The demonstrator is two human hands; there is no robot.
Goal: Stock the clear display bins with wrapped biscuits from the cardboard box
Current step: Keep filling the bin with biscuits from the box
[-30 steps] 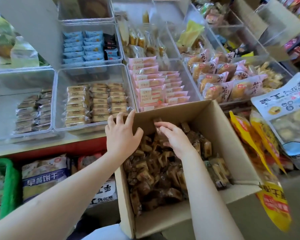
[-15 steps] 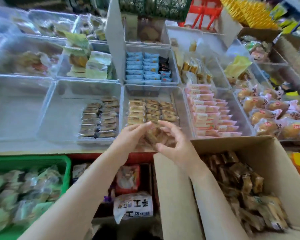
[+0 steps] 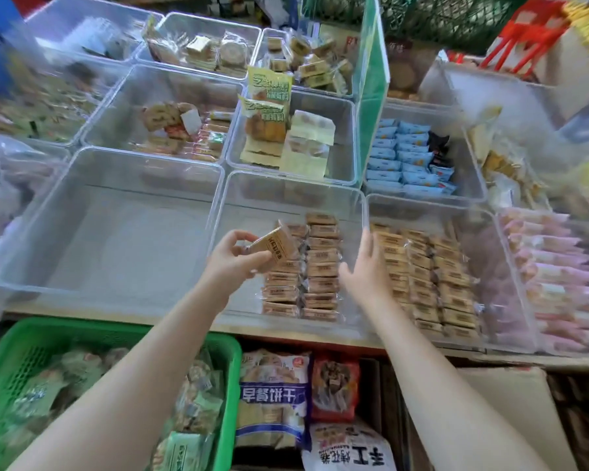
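My left hand [image 3: 233, 258] pinches a brown wrapped biscuit [image 3: 273, 247] over the middle clear bin [image 3: 286, 192]. That bin holds two neat rows of the same brown biscuits [image 3: 320, 266] along its right side. My right hand [image 3: 363, 266] hovers with straight fingers at the bin's right wall and holds nothing. The clear bin to the right [image 3: 490, 253] holds three rows of similar biscuits. A corner of the cardboard box [image 3: 510, 416] shows at the lower right, behind my right forearm.
A large clear bin [image 3: 116, 239] stands to the left of the middle one. Behind are more clear bins with blue packets [image 3: 405, 154] and yellow-green packets [image 3: 272, 107]. Pink packets [image 3: 558, 277] fill the far right. A green basket [image 3: 21, 375] and snack bags [image 3: 272, 399] sit below the shelf.
Both hands rose from the cardboard box to the middle bin. The biscuits were held between both hands; now the left hand alone pinches one and the right hand is open. The view swung left.
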